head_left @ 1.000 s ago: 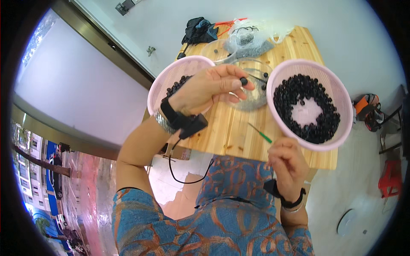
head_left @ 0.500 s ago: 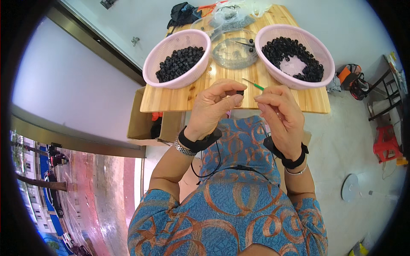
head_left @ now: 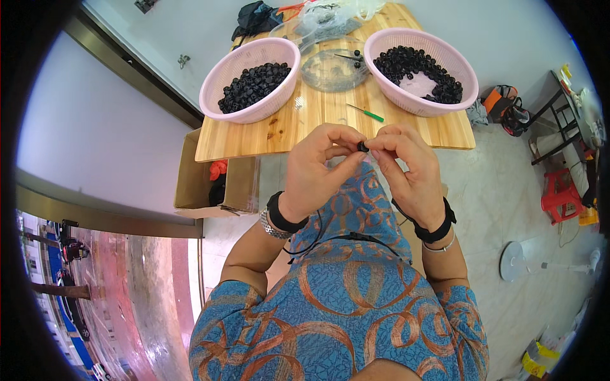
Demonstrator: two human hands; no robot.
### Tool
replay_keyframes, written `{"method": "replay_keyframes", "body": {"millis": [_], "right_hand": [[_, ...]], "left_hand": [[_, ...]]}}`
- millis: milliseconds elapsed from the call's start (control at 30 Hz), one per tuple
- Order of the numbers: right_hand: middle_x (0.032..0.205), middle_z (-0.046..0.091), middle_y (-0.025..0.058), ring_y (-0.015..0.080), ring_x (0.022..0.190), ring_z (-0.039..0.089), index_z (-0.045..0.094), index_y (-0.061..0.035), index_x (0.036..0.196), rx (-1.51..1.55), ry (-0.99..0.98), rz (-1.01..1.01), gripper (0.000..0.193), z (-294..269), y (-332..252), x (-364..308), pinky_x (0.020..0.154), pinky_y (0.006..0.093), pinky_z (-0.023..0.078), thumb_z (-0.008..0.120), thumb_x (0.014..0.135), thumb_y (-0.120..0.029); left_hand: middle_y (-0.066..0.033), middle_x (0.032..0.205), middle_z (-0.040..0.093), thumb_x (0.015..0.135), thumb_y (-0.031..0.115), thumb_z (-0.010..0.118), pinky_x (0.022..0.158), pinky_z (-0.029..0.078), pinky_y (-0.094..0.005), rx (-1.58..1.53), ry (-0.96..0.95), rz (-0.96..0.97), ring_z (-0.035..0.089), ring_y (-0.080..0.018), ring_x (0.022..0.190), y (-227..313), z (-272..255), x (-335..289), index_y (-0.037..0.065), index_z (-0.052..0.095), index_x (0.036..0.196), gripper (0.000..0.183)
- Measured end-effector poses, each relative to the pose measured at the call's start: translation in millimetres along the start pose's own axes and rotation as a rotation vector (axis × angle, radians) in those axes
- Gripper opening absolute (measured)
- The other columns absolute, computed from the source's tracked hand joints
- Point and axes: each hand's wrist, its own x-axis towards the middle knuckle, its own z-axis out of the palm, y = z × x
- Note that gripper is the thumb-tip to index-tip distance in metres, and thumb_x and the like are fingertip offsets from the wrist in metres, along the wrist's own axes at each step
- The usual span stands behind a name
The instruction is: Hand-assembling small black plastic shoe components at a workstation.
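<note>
My left hand pinches a small round black part between thumb and fingertips, just off the near edge of the table. From the other side, the fingertips of my right hand are closed together against that part. Whatever the right fingers hold is too small to make out. Beyond the hands, a thin tool with a green handle lies on the wooden table. Two pink baskets stand farther back, the left basket and the right basket, both holding many small black parts.
Between the baskets sits a clear round tray with tweezers and a few black pieces. Clear plastic bags and dark cloth lie behind. Below the table's left side is a cardboard box; a red stool stands right.
My hands have come together, and the right fingertips now meet the black part in the left hand. The view has shifted slightly; the green-handled tool is now fully visible on the table.
</note>
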Motion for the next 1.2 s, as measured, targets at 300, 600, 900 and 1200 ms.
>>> {"method": "replay_keyframes", "body": {"millis": [300, 600, 900, 1200], "right_hand": [[0.084, 0.056, 0.0144, 0.0300, 0.077, 0.057, 0.055, -0.0002, 0.089, -0.282, -0.057, -0.114, 0.018, -3.1, 3.4, 12.0, 0.062, 0.0347, 0.047, 0.060, 0.072, 0.005], [0.092, 0.055, 0.0051, 0.0091, 0.071, 0.055, 0.057, -0.0010, 0.097, 0.431, 0.085, 0.226, 0.019, -1.8, 37.2, 5.3, 0.061, 0.0212, 0.047, 0.062, 0.078, -0.001], [0.078, 0.057, 0.0080, 0.0166, 0.067, 0.056, 0.061, -0.0016, 0.091, -0.213, -0.012, 0.020, 0.014, -76.8, 44.9, 46.4, 0.057, 0.0276, 0.045, 0.062, 0.079, -0.008], [0.078, 0.063, 0.0117, 0.0248, 0.074, 0.060, 0.061, -0.0018, 0.081, -0.908, -0.632, 0.227, 0.020, -129.4, 169.2, 169.3, 0.064, 0.0349, 0.046, 0.063, 0.074, -0.021]], "left_hand": [[-0.0080, 0.089, 0.061, 0.072, -0.007, 0.065, 0.071, 0.051, -0.0240, 0.641, -0.053, 0.285, 0.062, -0.0156, 0.082, 8.8, -3.0, 12.0, 0.000, 0.057, 0.096, 0.026], [-0.0065, 0.097, 0.057, 0.079, -0.006, 0.060, 0.080, 0.048, -0.0242, -0.384, -0.027, -0.344, 0.057, -0.0131, 0.091, -14.5, -3.0, 26.2, 0.000, 0.051, 0.102, 0.026], [-0.0079, 0.098, 0.060, 0.084, -0.002, 0.055, 0.077, 0.050, -0.0258, -0.488, -0.010, -0.425, 0.058, -0.0132, 0.086, -24.9, 5.3, 51.8, 0.000, 0.055, 0.103, 0.020], [-0.0055, 0.095, 0.059, 0.084, 0.000, 0.054, 0.073, 0.049, -0.0229, -0.677, 0.044, -0.559, 0.059, -0.0126, 0.084, -53.6, 7.1, 43.6, 0.000, 0.054, 0.108, 0.025]]}}
